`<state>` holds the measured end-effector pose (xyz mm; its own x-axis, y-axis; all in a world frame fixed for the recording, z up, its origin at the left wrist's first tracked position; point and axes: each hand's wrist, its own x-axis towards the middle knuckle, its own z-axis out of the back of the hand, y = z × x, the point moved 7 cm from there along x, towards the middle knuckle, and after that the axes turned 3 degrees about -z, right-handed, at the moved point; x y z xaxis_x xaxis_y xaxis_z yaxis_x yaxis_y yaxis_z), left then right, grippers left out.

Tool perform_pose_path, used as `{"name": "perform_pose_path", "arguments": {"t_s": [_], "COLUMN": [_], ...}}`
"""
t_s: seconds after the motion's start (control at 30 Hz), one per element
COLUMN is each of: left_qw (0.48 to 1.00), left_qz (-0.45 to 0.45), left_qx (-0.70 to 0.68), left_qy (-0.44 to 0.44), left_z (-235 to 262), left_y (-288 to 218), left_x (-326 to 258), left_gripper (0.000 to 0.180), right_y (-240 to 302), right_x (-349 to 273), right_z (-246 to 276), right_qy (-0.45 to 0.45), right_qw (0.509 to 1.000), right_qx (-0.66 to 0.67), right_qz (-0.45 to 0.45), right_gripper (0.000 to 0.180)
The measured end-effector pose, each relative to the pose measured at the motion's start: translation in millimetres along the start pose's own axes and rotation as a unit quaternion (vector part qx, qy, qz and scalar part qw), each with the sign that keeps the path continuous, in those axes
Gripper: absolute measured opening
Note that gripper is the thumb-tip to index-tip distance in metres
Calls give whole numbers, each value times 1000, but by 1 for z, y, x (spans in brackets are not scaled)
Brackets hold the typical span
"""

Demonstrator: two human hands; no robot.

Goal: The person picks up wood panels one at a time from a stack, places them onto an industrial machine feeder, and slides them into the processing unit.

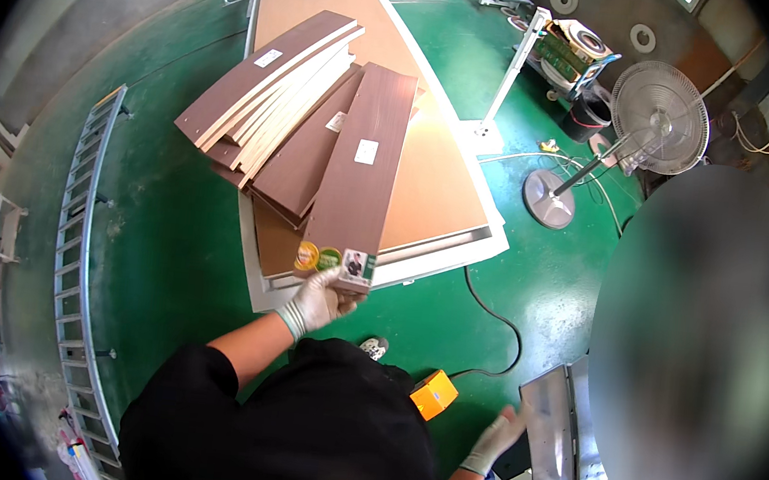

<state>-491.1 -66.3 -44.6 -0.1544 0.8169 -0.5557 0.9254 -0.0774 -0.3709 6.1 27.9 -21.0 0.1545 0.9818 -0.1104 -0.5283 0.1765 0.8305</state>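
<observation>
Gloved left hand (318,303) fingers are closed on the brown panel (358,177) end; right hand (500,436) is spread open, empty, near the metal plate (552,423). Panel stacking seems underway; steady alignment is needed.

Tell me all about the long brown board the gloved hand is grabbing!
The board is a long, flat, dark brown plank with a wood-like look, a small white label in its middle and round stickers at its near end. It lies on top of a stack of boards. The left hand, in a pale glove, grips its near end.
</observation>
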Motion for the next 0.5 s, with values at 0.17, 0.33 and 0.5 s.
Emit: {"name": "perform_pose_path", "arguments": {"t_s": [0.17,0.33,0.5], "left_qw": [996,994,981], "left_qz": [1,11,29], "left_qx": [41,60,77], "left_qy": [76,93,174], "left_z": [-65,-83,-89], "left_y": [38,54,60], "left_x": [-14,-14,-21], "left_gripper": [48,56,68], "right_y": [110,219,219], "right_x": [-18,-29,-21], "right_z": [-135,-219,-261], "right_qy": [415,497,506], "right_qw": [892,812,771], "right_qx": [161,298,373], "right_qz": [-75,-63,-102], "right_gripper": [52,50,33]}}
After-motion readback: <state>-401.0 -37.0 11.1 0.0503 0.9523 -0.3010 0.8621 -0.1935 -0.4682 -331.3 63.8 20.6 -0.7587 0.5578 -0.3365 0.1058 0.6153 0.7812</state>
